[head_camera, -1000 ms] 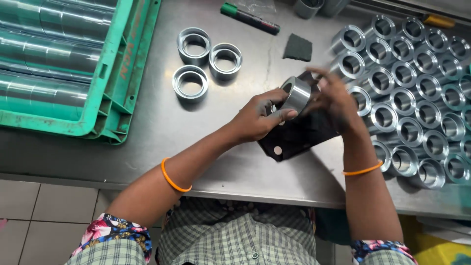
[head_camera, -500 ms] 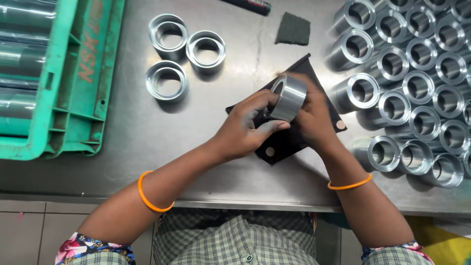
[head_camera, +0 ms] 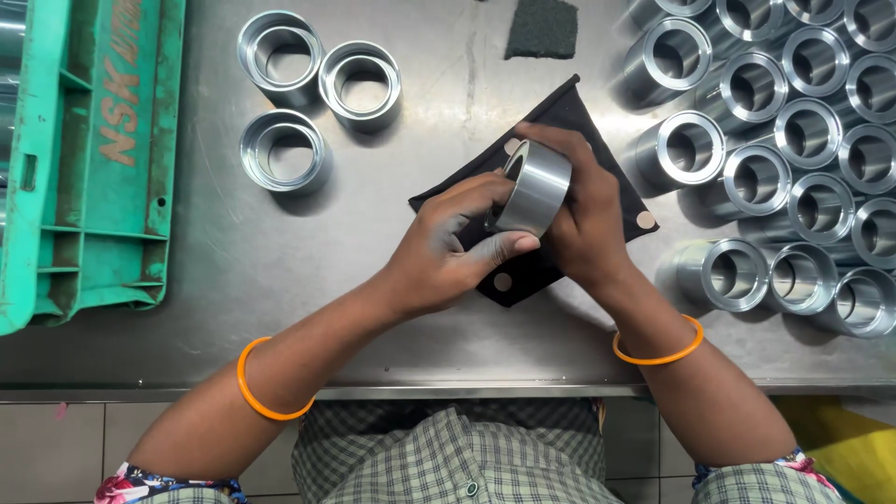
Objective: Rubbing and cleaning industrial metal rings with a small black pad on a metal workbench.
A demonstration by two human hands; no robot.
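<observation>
The single head camera looks steeply down, close above the steel table point(head_camera: 280, 280).

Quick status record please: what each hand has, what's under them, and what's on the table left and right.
left hand: grips the metal ring from the near side, thumb along its lower edge
right hand: cups the same ring from the far side
ring pose: tilted, raised over the black mat
finished-looking group: three rings standing apart at upper left
stock: many metal sleeves packed in rows at right
other: green crate at left edge; dark abrasive pad at top
surface: steel table
</observation>
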